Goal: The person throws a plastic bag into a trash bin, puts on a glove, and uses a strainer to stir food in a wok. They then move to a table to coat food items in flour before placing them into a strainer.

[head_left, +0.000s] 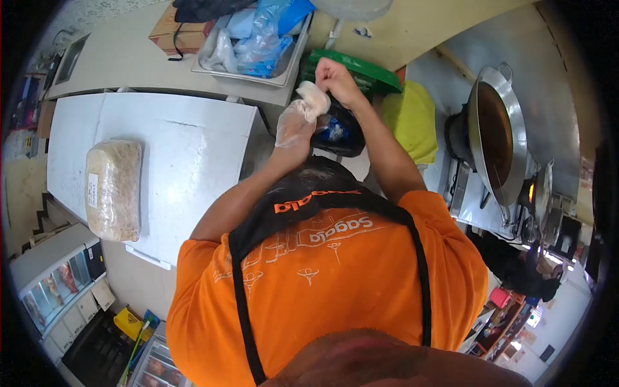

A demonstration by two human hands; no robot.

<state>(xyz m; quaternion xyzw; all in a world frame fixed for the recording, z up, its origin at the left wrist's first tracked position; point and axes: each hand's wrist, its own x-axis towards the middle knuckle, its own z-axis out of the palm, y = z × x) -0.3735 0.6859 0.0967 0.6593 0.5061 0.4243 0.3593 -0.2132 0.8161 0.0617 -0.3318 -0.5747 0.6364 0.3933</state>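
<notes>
My left hand wears a clear, loose plastic glove, its fingers closed around a pale, bunched thing that could be thin plastic. My bare right hand is just beside it with the fingers curled into a pinch. I cannot tell what the right fingertips hold. Both hands are above a black bin bag with crumpled blue and white wrapping inside. Behind them is a green plastic lid, partly hidden by the right hand and forearm.
A wrapped, labelled block lies on a white chest lid at left. A metal tray of plastic bags stands at the back. On the right, a large wok of brown liquid sits by a lit burner, near a yellow-green cloth.
</notes>
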